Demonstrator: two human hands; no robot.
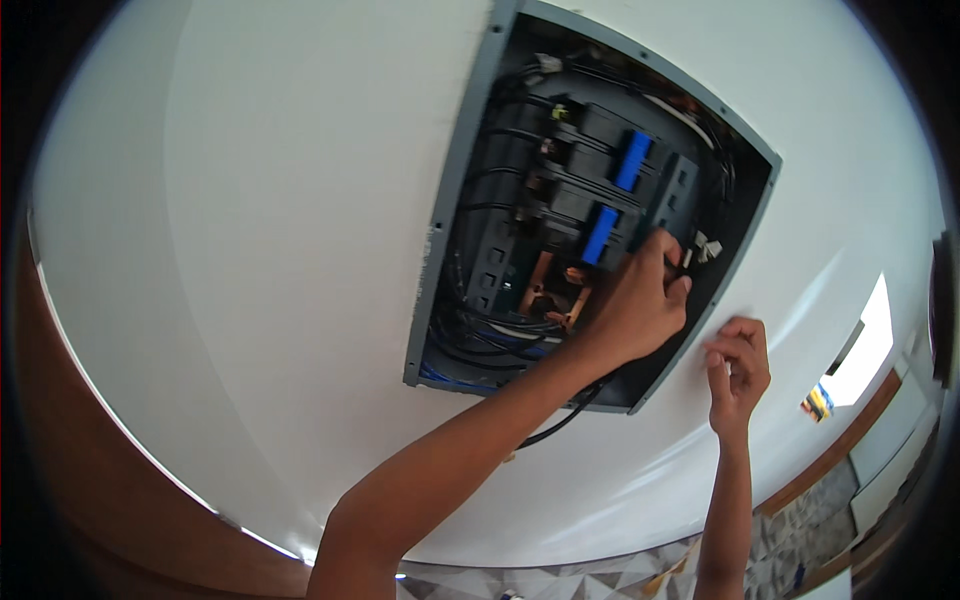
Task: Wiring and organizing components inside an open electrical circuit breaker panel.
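Observation:
A grey metal electrical panel box (432, 260), set in a white wall, stands open in front of me. My left hand (645, 305) reaches inside its lower right part, thumb and fingertips closed in a pinch on what looks like a dark wire with a pale tip (688, 258). Beside it are white tags or connectors (708, 248). Just outside the right rim is my right hand (740, 375), empty, its fingers loosely bent and apart. Black breakers with an upper blue handle (632, 161) and a lower blue handle (599, 236) fill the middle. My left hand and forearm hide some lower parts.
Copper bars (540, 285) show below the breakers. Black cables (490, 335) bunch along the left and bottom, and one black cable (555, 430) hangs out below the box. Farther right is a bright opening (868, 345) in the wall; patterned floor tiles (560, 582) lie below.

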